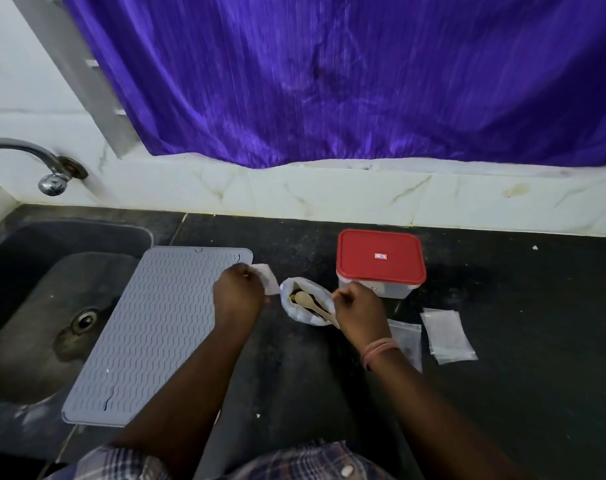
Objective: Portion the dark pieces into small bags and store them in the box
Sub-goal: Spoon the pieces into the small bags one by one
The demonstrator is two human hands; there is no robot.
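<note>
Dark pieces point(295, 295) half-hidden under wooden spoon point(310, 304)

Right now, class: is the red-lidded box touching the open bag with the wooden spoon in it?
Apart. The head view shows a strip of dark counter between the red-lidded box and the open bag holding the wooden spoon.

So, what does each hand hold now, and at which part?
The left hand pinches a small empty bag by its near edge. The right hand grips the wooden spoon by its handle, bowl inside the open bag.
</note>
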